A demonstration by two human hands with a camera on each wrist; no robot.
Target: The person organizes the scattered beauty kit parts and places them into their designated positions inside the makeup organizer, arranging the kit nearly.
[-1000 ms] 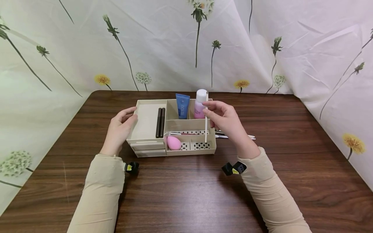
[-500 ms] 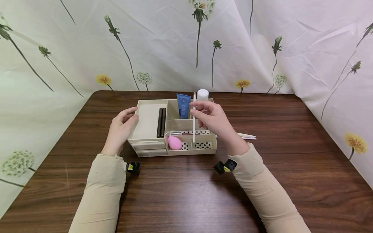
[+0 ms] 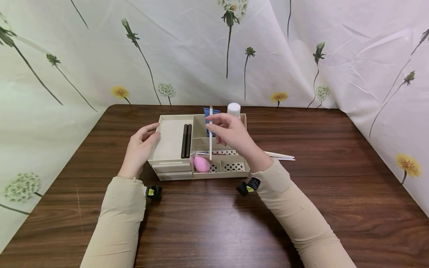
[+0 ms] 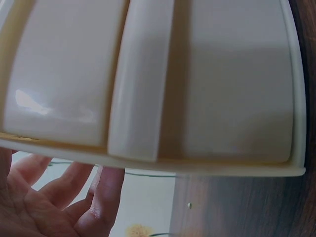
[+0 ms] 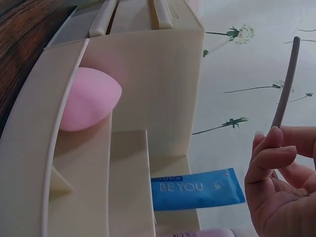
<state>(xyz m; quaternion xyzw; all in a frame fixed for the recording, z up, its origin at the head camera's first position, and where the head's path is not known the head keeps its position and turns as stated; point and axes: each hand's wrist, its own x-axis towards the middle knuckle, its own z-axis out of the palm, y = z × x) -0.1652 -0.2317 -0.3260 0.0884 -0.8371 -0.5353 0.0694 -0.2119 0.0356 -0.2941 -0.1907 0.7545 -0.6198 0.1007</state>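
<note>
My right hand [image 3: 231, 132] pinches a slim white makeup brush [image 3: 210, 143] between thumb and fingers, holding it upright above a beige desktop organizer [image 3: 169, 137]. In the right wrist view the brush's [image 5: 286, 84] plain rounded end sticks up from the fingers, and no bristles show there. My left hand [image 3: 139, 149] rests against the organizer's left side, fingers loosely bent; in the left wrist view its fingertips [image 4: 109, 182] are partly hidden behind the organizer's edge. A pink makeup sponge [image 3: 202, 164] sits in the front compartment. Behind the right hand, a blue tube [image 5: 197, 189] is partly covered.
Two dark pens [image 3: 186, 141] lie in the organizer's left tray. A white-capped bottle [image 3: 233, 108] stands at the back right. Another brush [image 3: 202, 153] lies in the middle compartment. White-handled brushes [image 3: 281, 156] lie on the wooden table [image 3: 201, 219] beyond the right wrist.
My right hand has moved left with the upright brush, from in front of the bottle to in front of the blue tube. The left hand has stayed at the organizer's side.
</note>
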